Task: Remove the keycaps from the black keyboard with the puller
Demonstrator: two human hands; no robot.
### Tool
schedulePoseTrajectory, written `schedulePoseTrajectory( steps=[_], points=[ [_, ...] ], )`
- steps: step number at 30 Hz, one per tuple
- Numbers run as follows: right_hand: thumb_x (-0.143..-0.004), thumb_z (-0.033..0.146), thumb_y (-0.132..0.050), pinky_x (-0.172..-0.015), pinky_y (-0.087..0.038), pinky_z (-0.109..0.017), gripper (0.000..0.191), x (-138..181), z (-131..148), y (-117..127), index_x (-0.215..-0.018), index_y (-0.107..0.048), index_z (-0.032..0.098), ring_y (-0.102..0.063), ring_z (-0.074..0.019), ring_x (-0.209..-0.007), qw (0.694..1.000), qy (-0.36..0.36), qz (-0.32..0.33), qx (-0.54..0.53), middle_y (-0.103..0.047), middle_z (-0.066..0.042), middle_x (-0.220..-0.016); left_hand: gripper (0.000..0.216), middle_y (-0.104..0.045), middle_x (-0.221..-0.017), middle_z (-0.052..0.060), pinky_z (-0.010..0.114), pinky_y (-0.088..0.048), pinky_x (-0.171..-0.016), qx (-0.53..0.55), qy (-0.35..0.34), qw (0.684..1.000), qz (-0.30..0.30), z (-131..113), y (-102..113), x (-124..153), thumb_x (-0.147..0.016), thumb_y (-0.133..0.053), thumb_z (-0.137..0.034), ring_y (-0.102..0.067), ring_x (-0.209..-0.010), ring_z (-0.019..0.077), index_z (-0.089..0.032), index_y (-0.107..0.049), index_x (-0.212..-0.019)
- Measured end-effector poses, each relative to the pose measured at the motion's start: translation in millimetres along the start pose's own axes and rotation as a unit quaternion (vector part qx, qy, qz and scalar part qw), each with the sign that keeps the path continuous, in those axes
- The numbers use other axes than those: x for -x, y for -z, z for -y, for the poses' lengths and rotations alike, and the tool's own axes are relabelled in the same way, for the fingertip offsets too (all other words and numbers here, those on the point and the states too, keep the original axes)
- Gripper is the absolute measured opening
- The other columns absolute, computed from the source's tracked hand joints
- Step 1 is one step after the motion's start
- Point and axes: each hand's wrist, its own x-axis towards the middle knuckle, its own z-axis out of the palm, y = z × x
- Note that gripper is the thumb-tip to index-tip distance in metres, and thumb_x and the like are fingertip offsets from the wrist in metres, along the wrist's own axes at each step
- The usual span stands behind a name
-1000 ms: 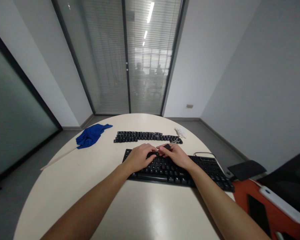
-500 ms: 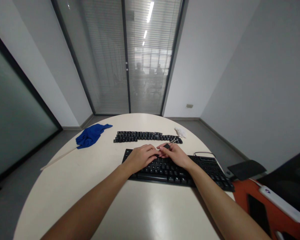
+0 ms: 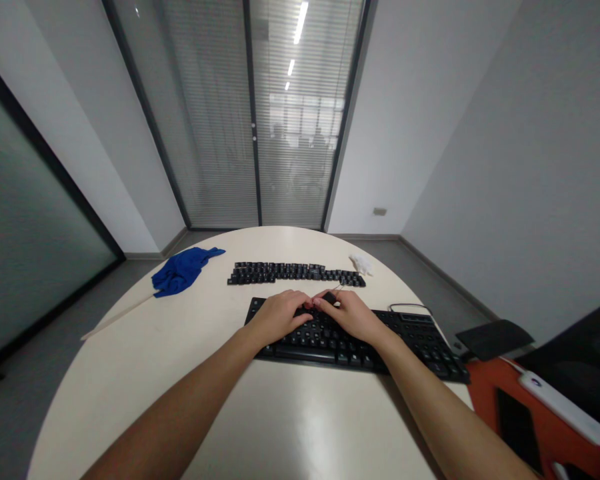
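Observation:
A black keyboard (image 3: 310, 353) lies on the round table under both hands. My right hand (image 3: 353, 313) is closed around a wire keycap puller with a dark handle (image 3: 329, 298); its thin wires point away from me. My left hand (image 3: 283, 313) rests over the upper left part of the keyboard, thumb apart from its bent fingers. Its fingertips are close to those of my right hand, and whether a small part lies between them is hidden. Beyond the hands, loose black keycaps (image 3: 290, 271) stand in rows.
A blue cloth (image 3: 183, 272) lies at the left beside a pale stick (image 3: 117, 320). White crumpled material (image 3: 362, 265) sits at the back right. Right of the table are an orange surface (image 3: 485, 393), a white power strip (image 3: 563, 407) and a dark phone-like slab (image 3: 519, 427).
The keycap puller has tilted and shifted slightly left in my right hand. My left thumb has parted from its fingers. The keyboard and the keycap rows stay in place.

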Motion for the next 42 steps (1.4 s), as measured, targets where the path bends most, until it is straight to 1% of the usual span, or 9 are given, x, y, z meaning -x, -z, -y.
schedulePoseTrajectory(
  steps=[3,7,13,19,25,29,33,37,42],
  points=[
    [-0.094,0.046,-0.054,-0.086,-0.048,-0.034,0.034,0,-2,0,-0.098,-0.075,0.02,-0.067,-0.0231,-0.088,1.0,0.002,-0.004,0.001,-0.075,-0.005,-0.089,0.015,-0.069,-0.1,0.001,0.03,-0.049,-0.083,0.0,-0.005,1.0,-0.001,0,0,0,-0.087,-0.068,-0.028,-0.063,-0.094,0.0194,-0.022,-0.062,-0.1],
    [-0.093,0.047,-0.055,-0.081,-0.048,-0.033,0.036,-3,-6,1,-0.094,-0.073,0.016,-0.066,-0.0215,-0.084,0.999,0.004,-0.008,-0.039,-0.074,-0.005,-0.087,0.015,-0.069,-0.101,0.001,0.03,-0.048,-0.084,-0.003,-0.017,1.0,-0.013,-1,1,1,-0.088,-0.066,-0.027,-0.063,-0.095,0.0193,-0.023,-0.062,-0.102],
    [-0.09,0.053,-0.056,-0.062,-0.05,-0.027,0.042,-4,-8,0,-0.103,-0.07,0.015,-0.065,-0.0193,-0.079,0.992,-0.035,-0.001,-0.121,-0.071,-0.006,-0.082,0.015,-0.069,-0.102,0.0,0.029,-0.049,-0.083,0.021,-0.015,0.999,-0.032,-4,5,1,-0.089,-0.065,-0.024,-0.063,-0.09,0.0174,-0.024,-0.062,-0.104],
    [-0.087,0.054,-0.061,-0.072,-0.053,-0.028,0.041,-4,-7,-5,-0.099,-0.069,0.016,-0.065,-0.017,-0.082,0.98,-0.061,0.025,-0.188,-0.071,-0.006,-0.087,0.017,-0.068,-0.095,0.0,0.029,-0.05,-0.08,0.076,0.016,0.997,-0.031,-2,5,0,-0.087,-0.065,-0.021,-0.064,-0.086,0.0168,-0.022,-0.062,-0.103],
    [-0.086,0.053,-0.063,-0.08,-0.055,-0.031,0.039,-5,-13,-6,-0.103,-0.067,0.018,-0.066,-0.0169,-0.087,0.968,-0.07,0.008,-0.239,-0.071,-0.004,-0.089,0.023,-0.068,-0.099,0.001,0.032,-0.05,-0.084,0.066,0.033,0.997,-0.018,-1,2,0,-0.084,-0.069,-0.024,-0.063,-0.092,0.019,-0.024,-0.061,-0.107],
    [-0.083,0.055,-0.065,-0.08,-0.056,-0.033,0.042,-6,-15,-6,-0.103,-0.067,0.018,-0.067,-0.0177,-0.086,0.965,-0.083,-0.004,-0.25,-0.071,-0.004,-0.09,0.024,-0.068,-0.096,0.001,0.033,-0.05,-0.084,0.109,0.035,0.993,-0.032,2,0,0,-0.084,-0.068,-0.022,-0.064,-0.091,0.0185,-0.024,-0.061,-0.107],
    [-0.084,0.058,-0.063,-0.076,-0.057,-0.031,0.045,-7,-14,-6,-0.1,-0.067,0.017,-0.068,-0.0168,-0.08,0.967,-0.088,0.009,-0.239,-0.072,-0.005,-0.088,0.026,-0.069,-0.096,0.002,0.032,-0.051,-0.083,0.13,0.039,0.99,-0.034,5,0,-1,-0.083,-0.069,-0.021,-0.064,-0.09,0.0184,-0.023,-0.061,-0.107],
    [-0.082,0.059,-0.065,-0.076,-0.057,-0.03,0.046,-7,-13,-5,-0.1,-0.068,0.016,-0.069,-0.0157,-0.077,0.961,-0.104,0.006,-0.254,-0.073,-0.005,-0.085,0.02,-0.068,-0.095,0.002,0.032,-0.05,-0.082,0.096,0.027,0.994,-0.039,1,3,0,-0.085,-0.068,-0.022,-0.064,-0.089,0.0185,-0.022,-0.062,-0.104],
    [-0.078,0.058,-0.07,-0.077,-0.058,-0.032,0.047,-7,-15,-6,-0.099,-0.069,0.016,-0.068,-0.0156,-0.077,0.959,-0.102,-0.009,-0.264,-0.072,-0.004,-0.082,0.02,-0.067,-0.107,0.003,0.032,-0.048,-0.09,0.022,-0.034,0.998,-0.042,-4,6,1,-0.089,-0.064,-0.023,-0.061,-0.101,0.0196,-0.023,-0.063,-0.109]
  ],
)
